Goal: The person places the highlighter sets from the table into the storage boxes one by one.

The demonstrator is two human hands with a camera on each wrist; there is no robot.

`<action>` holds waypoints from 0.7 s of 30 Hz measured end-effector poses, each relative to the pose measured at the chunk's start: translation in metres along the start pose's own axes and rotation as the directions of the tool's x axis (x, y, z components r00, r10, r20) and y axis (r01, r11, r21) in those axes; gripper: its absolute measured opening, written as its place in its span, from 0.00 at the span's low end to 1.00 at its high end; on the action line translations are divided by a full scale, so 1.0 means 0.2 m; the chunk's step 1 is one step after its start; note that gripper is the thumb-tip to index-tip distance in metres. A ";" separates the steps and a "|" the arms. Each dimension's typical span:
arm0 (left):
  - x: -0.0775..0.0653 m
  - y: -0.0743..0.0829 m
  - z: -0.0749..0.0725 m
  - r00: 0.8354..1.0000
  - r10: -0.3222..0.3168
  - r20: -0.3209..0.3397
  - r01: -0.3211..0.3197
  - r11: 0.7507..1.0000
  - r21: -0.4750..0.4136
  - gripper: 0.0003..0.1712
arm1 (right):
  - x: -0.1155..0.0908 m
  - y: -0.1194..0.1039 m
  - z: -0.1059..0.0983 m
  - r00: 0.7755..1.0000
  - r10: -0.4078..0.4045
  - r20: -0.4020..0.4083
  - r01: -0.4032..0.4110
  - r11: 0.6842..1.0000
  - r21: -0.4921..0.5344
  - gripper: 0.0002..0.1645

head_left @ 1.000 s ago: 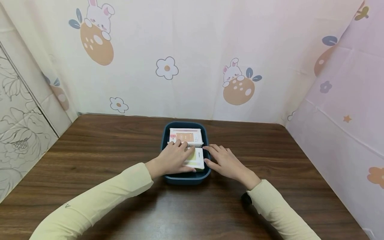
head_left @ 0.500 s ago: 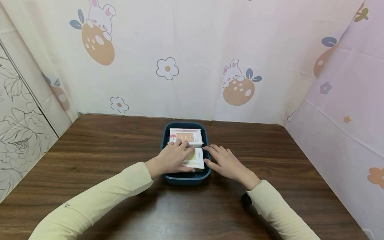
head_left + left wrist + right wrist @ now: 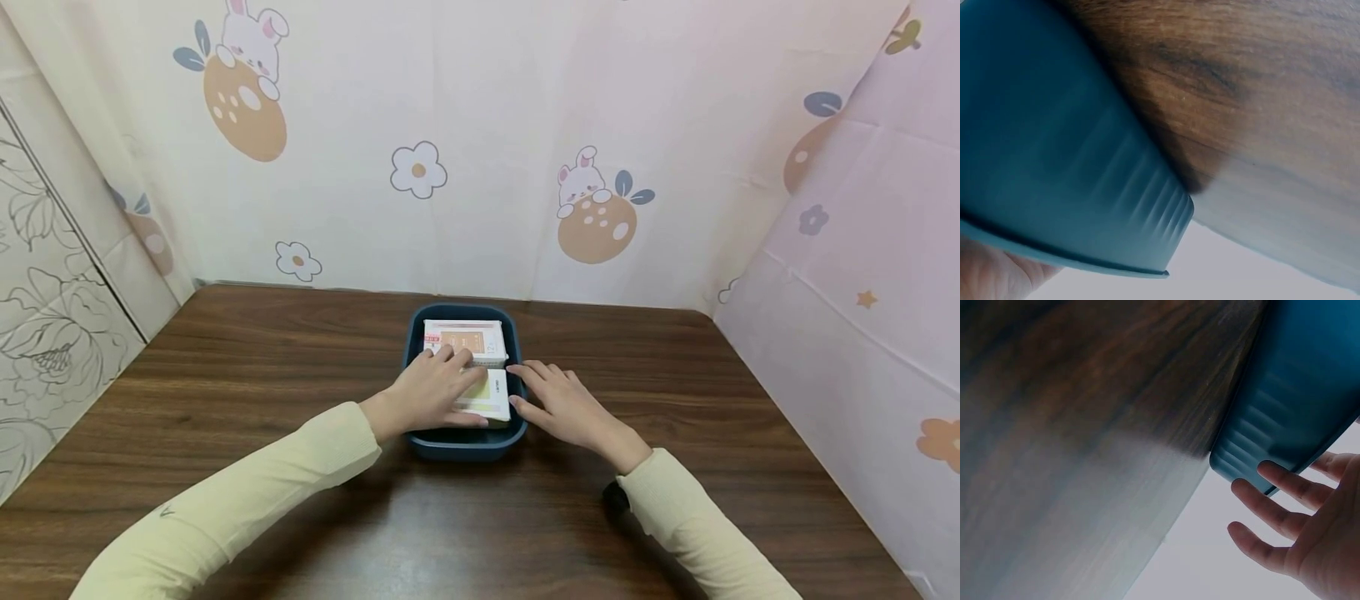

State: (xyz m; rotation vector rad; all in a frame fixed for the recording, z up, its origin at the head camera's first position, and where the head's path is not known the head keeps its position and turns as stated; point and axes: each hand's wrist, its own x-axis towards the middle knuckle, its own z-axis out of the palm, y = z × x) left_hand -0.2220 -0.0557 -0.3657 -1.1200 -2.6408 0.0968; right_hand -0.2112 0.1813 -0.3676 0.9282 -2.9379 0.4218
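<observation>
A dark blue plastic basket (image 3: pixel 467 452) stands on the wooden table with two white boxes inside. The far box (image 3: pixel 465 337) has an orange-brown panel and a small red label. On the near box (image 3: pixel 497 400) I see yellow-green markings, though my left hand (image 3: pixel 429 390) covers its left part. That hand reaches over the left rim, with fingertips around the line between the boxes and the thumb along the near box's front edge. My right hand (image 3: pixel 561 406) is at the basket's right rim. In the right wrist view its fingers (image 3: pixel 1266 509) are spread and loosely bent beside the basket wall (image 3: pixel 1297 394).
The brown wooden table (image 3: pixel 300 483) extends around the basket. Behind it hangs a pale curtain (image 3: pixel 495 167) printed with rabbits and flowers. A small black object (image 3: pixel 617 497) shows beneath the right cuff.
Almost nothing differs. My left hand shifts very slightly over the boxes, while the right hand, the basket and both boxes keep their places.
</observation>
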 end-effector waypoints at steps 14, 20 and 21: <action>-0.10 -0.11 -0.13 0.992 -0.107 -0.061 0.109 0.993 0.034 0.39 | -0.01 0.01 -0.08 1.000 -0.008 -0.027 0.008 1.000 0.020 0.33; -0.19 -0.20 -0.18 0.977 -0.210 -0.036 0.209 0.977 -0.032 0.38 | -0.04 0.05 -0.15 0.995 -0.001 -0.102 0.000 1.000 -0.015 0.34; -0.21 -0.22 -0.18 0.972 -0.233 -0.029 0.232 0.972 -0.041 0.38 | -0.05 0.06 -0.16 0.993 0.001 -0.115 -0.004 1.000 -0.023 0.34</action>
